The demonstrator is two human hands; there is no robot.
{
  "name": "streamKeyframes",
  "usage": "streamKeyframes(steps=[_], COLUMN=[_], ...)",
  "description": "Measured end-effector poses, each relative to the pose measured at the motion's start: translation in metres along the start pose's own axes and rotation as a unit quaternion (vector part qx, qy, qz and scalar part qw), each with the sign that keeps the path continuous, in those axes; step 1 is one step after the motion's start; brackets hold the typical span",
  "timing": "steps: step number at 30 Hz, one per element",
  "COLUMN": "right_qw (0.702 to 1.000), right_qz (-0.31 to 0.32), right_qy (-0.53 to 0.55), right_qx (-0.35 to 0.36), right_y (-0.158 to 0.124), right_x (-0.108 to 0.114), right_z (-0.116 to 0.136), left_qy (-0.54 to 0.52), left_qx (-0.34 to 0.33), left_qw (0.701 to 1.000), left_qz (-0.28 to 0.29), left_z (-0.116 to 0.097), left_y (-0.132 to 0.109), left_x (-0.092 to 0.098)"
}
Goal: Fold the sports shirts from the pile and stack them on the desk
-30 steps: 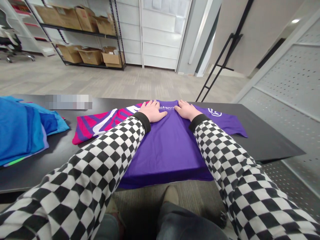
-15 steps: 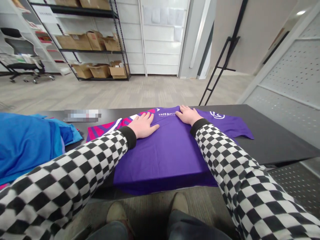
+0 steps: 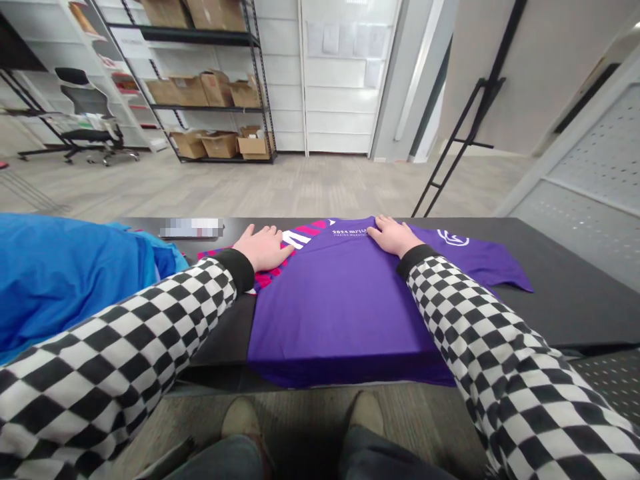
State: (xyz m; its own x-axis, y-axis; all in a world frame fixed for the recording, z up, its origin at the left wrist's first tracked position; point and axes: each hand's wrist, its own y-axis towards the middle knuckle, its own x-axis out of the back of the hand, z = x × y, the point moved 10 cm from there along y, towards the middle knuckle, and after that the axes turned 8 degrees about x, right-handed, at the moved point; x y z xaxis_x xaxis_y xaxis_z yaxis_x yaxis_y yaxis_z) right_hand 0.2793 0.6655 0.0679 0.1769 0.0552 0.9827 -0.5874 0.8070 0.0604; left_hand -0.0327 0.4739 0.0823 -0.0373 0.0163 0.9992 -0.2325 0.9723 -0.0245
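Note:
A purple T-shirt (image 3: 340,300) lies spread on the black table, its hem hanging over the near edge. White lettering crosses its chest, and a white logo marks the right-hand sleeve. On the pink, white and purple patterned sleeve rests my left hand (image 3: 264,248), palm down with fingers apart. My right hand (image 3: 393,235) lies flat near the collar beside the lettering, its fingers stretched out. Neither hand grips the cloth.
A heap of blue clothing (image 3: 75,273) covers the table's left end. Behind it lies a small blurred item (image 3: 193,228). The black table (image 3: 565,287) reaches right toward a perforated panel (image 3: 590,167). Across the floor stands a shelf (image 3: 210,107) with cardboard boxes.
My left hand has slid left across the shirt onto the patterned sleeve. My right hand stays near the collar. The whole view has shifted slightly.

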Motion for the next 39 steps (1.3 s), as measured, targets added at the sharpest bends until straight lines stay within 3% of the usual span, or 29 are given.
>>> streamKeyframes(steps=[2,4,8,11,15,20,22,25,29,33,36,39], right_qw=[1.000,1.000,1.000,1.000,0.999,0.999,0.999,0.999,0.999,0.998,0.998,0.998], right_qz=[-0.007,-0.009,-0.008,-0.017,-0.030,-0.051,-0.051,-0.044,-0.048,-0.057,-0.065,-0.070], right_qy=[-0.005,-0.012,-0.024,-0.023,-0.015,-0.008,-0.011,-0.018,-0.022,-0.017,-0.009,-0.006], right_qx=[0.005,0.008,0.010,0.010,0.005,0.006,0.004,0.001,0.008,0.009,0.006,0.004], right_y=[0.000,0.001,0.002,0.002,0.004,0.006,0.006,0.006,0.008,0.011,0.012,0.012], right_x=[0.000,0.000,-0.001,-0.001,-0.002,-0.001,-0.002,-0.003,-0.003,-0.005,-0.005,-0.005], right_z=[0.000,-0.001,-0.004,-0.007,-0.012,-0.017,-0.019,-0.021,-0.023,-0.028,-0.032,-0.034], left_qy=[-0.009,-0.030,-0.035,-0.030,-0.053,-0.127,-0.164,-0.214,-0.274,-0.301,-0.241,-0.163], left_qx=[-0.003,0.014,0.106,0.152,0.154,0.080,0.047,0.032,0.124,0.204,0.242,0.273], left_qw=[0.999,0.998,0.993,0.988,0.987,0.979,0.971,0.962,0.938,0.902,0.905,0.923], left_qz=[-0.038,-0.045,0.024,0.028,-0.014,-0.140,-0.168,-0.165,-0.174,-0.233,-0.253,-0.217], left_z=[0.003,0.020,0.077,0.108,0.118,0.106,0.101,0.101,0.128,0.148,0.145,0.136], left_y=[-0.018,-0.041,-0.088,-0.117,-0.149,-0.190,-0.198,-0.192,-0.178,-0.185,-0.199,-0.208], left_x=[0.010,0.008,-0.023,-0.032,-0.026,-0.003,0.004,0.009,0.010,0.015,0.022,0.022])
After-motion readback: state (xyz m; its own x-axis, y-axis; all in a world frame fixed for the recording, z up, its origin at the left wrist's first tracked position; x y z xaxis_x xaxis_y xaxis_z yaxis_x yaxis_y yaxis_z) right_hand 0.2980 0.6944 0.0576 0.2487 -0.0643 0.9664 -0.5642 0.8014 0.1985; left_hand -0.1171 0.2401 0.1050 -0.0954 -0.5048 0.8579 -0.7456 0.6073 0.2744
